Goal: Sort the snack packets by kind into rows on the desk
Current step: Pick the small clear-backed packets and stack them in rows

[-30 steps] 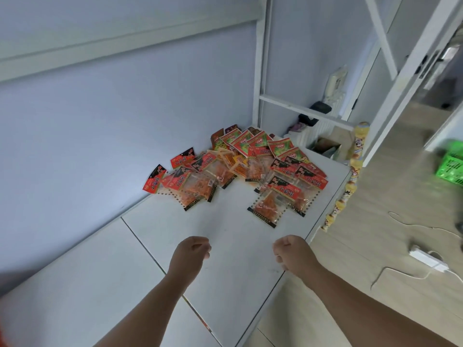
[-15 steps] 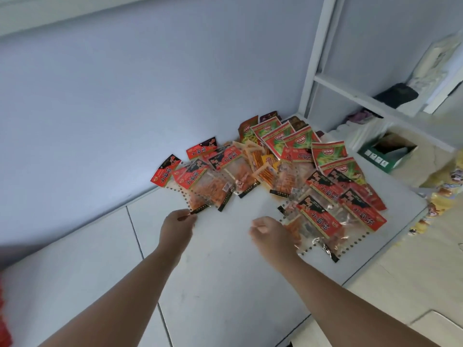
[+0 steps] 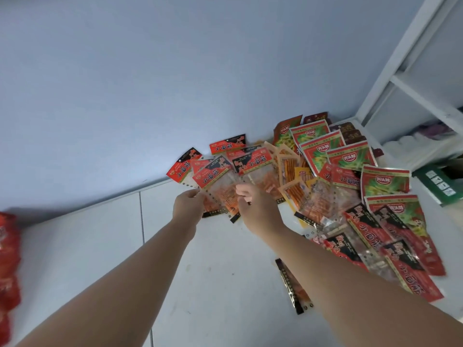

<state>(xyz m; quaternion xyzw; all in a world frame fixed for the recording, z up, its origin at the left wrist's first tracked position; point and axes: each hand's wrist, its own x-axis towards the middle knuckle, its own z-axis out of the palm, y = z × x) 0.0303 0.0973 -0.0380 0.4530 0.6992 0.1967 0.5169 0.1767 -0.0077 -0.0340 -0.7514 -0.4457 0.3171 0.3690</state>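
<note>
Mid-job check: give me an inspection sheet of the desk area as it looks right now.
Surface: white desk, near part bare.
Job's things: snack packets in one overlapping pile by the wall, unsorted.
Clutter: green box right of pile; red packaging at left edge.
Grippers: left hand and right hand both pinching a clear red-topped packet.
Cables: nothing seen.
Surroundings: blue wall, white shelf frame.
</note>
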